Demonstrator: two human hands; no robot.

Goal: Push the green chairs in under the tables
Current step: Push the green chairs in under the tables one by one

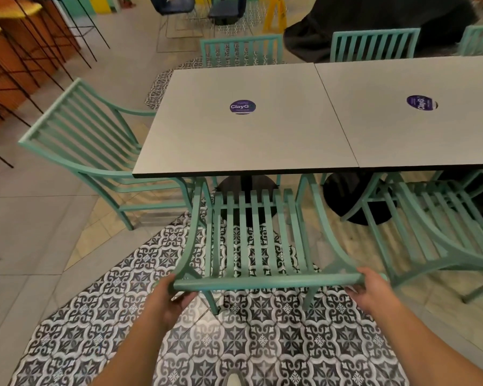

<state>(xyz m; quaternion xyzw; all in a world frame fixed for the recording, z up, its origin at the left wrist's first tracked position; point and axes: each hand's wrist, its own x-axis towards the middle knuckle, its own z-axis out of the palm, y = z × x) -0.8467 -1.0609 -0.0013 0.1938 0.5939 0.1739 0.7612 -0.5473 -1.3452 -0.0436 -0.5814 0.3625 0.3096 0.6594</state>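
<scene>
Green chair (258, 240), gripped by both hands, partly under table (234, 146).

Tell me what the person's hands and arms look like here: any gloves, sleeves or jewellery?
Both are bare. The left hand and right hand wear no gloves, and no rings, watch or bracelet show. The forearms are uncovered from the wrists down to the bottom edge of the picture, so no sleeve is in view. Nothing is marked or strapped on them.

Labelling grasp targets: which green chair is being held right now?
The near-side chair at the left table, both hands gripping its top rail; the other green chairs are untouched.
</scene>
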